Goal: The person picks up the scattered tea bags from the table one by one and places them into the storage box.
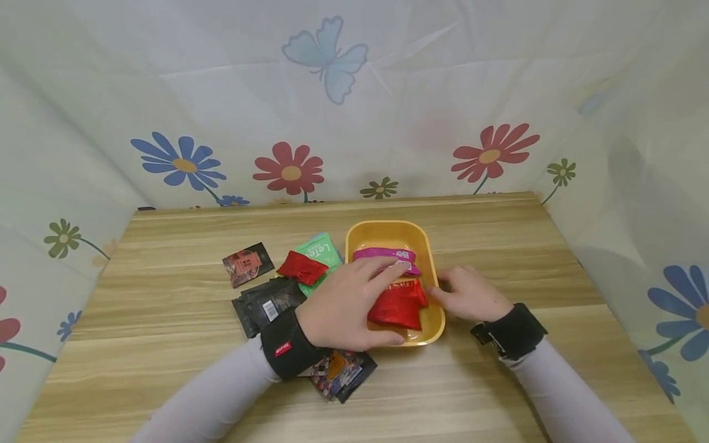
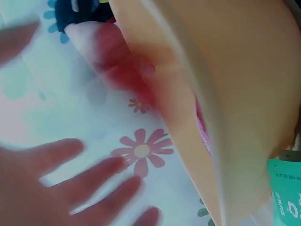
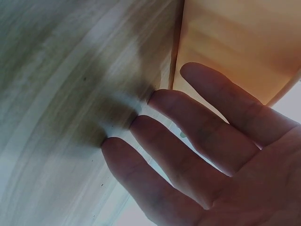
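Table (image 1: pixel 526 246) stretching past tray rim (image 1: pixel 440 317), left grip (image 1: pixel 346 303) spread above, right grip (image 1: pixel 468 294) apart alongside

White backdrop (image 1: pixel 410 141) | printed flowers (image 1: pixel 290 173), blue butterfly (image 1: pixel 328 59) | wood-grain tabletop (image 1: pixel 498 246)

Your head camera looked forward and down from above the table (image 1: pixel 166 307), far enough back to hold both your left hand (image 1: pixel 354 301) and your right hand (image 1: pixel 471 294), with the curtain (image 1: pixel 415 92) behind; your left wrist camera sat low and very near, facing past the left hand to the box (image 2: pixel 254 94), which ran slantwise across its view, the curtain beyond; your right wrist camera, also very near, faced along the right hand to the tilted table and the box; head and left wrist views shared left hand, box, curtain and green packet (image 2: pixel 287 193); head and right wrist views shared right hand, table and box.
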Motion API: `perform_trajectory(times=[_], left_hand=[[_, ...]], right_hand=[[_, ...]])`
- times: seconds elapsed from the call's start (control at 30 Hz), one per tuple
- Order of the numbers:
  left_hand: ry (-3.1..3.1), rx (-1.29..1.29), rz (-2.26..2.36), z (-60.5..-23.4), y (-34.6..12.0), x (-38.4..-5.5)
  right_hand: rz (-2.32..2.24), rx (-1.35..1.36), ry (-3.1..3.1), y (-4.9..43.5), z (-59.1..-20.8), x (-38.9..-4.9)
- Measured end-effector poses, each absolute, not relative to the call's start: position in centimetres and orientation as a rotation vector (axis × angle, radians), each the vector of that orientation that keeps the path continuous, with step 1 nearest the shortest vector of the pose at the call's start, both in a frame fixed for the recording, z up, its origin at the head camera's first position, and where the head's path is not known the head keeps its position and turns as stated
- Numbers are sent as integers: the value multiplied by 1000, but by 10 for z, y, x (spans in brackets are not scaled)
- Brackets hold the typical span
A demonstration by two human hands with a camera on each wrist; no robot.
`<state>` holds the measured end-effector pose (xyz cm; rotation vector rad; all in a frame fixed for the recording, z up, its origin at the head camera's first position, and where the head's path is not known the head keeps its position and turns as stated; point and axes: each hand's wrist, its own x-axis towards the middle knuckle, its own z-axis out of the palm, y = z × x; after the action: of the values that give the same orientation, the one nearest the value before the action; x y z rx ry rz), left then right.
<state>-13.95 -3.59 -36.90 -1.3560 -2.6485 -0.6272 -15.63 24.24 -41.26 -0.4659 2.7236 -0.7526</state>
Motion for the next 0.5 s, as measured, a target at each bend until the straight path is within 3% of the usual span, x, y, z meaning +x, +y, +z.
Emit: perform_trajectory(times=[0.5], left_hand=[[-2809,-1126,-572,-362,-95,-173]], right_hand=[[-772,-455,2703,242,-412,-156]])
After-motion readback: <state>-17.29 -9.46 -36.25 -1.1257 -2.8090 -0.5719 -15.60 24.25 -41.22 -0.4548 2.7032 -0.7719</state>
